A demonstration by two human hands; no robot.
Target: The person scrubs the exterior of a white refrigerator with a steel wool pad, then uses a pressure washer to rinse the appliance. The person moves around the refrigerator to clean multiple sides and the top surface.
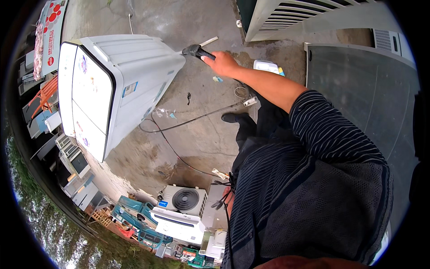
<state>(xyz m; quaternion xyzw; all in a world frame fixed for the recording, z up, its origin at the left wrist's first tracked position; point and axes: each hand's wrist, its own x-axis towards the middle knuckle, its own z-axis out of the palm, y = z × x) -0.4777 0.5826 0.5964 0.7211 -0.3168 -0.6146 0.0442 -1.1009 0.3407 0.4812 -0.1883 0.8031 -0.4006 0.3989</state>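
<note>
My right arm reaches out toward a white chest freezer with a glass top, its far corner close to the tool I hold. In my right hand is a black hand tool with a bulky head; the fingers are wrapped round its handle. The tool's exact kind is not clear. My left hand shows only as a sliver beside my dark apron, next to several black cords. Its fingers are mostly hidden. A blue and white label is stuck on the freezer's side.
A cable with a white socket block runs across the wet concrete floor. A white tray lies near my right forearm. Grey cabinet panels and a slatted white unit stand close. An air-conditioner unit stands on my left.
</note>
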